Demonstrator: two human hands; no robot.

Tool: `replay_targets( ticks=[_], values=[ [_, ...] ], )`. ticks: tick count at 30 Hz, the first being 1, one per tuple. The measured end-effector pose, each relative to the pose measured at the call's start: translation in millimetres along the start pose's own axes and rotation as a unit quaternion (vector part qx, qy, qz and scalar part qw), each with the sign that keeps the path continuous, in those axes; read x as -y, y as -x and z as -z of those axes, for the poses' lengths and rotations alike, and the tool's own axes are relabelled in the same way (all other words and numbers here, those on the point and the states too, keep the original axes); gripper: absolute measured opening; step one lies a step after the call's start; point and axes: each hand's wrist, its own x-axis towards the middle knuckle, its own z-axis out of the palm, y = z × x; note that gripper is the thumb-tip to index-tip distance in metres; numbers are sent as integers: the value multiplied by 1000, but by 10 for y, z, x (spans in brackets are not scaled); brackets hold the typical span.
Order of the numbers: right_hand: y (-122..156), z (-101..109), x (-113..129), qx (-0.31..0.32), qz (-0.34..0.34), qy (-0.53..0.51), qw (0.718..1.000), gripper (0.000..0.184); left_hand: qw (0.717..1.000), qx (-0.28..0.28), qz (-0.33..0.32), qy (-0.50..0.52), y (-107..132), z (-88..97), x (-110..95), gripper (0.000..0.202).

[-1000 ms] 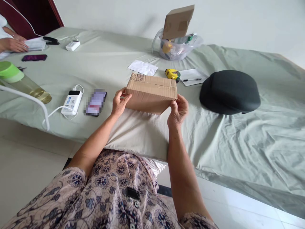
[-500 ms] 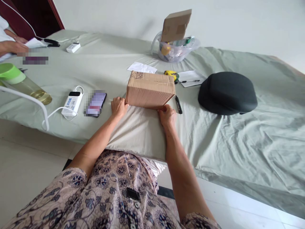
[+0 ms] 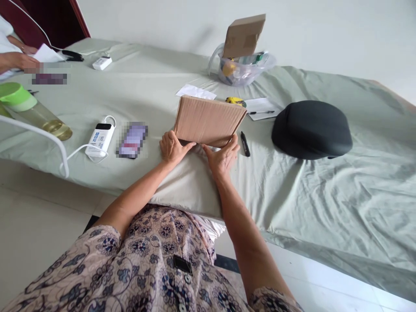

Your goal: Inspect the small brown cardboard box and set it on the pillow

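A brown cardboard box [image 3: 209,121] is on the green cloth in front of me, its broad corrugated side facing me and leaning back. My left hand [image 3: 173,147] grips its lower left corner, the thumb stretched along the bottom edge. At the lower right corner my right hand [image 3: 222,157] holds on, thumb pointing inward and fingers bent around the side. A dark gap shows beneath the edge by the left thumb. What lies behind the box is hidden. Just right of my right hand is a black marker [image 3: 245,144]. A yellow tape measure [image 3: 236,101] sits behind the box.
A black cap [image 3: 312,130] lies right, near paper with a pen [image 3: 261,112]. Left are a phone [image 3: 132,139], a white power bank [image 3: 100,139] and a green-lidded bottle [image 3: 39,112]. A clear basin [image 3: 240,77] holds another box. Another person's hands [image 3: 27,60] hold paper.
The box has tipped back, so its near side shows taller and its top narrower. My hands have shifted inward, and both thumbs now reach along the bottom edge.
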Motion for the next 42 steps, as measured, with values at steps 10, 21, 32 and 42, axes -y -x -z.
replay_targets(
  ticks=[10,21,32,42],
  values=[
    [-213,73,-287,-1,68,-148,987,60,994,-35,-42,91,-153,-7,227,46],
    [-303,216,-275,-82,67,-279,955,31,966,-80,-101,224,-236,102,329,16],
    [-362,215,-437,37,39,-199,978,22,985,39,-55,159,-267,139,366,6],
    [-270,85,-535,70,41,-55,995,18,990,94,-65,-77,-177,190,261,9]
  ],
)
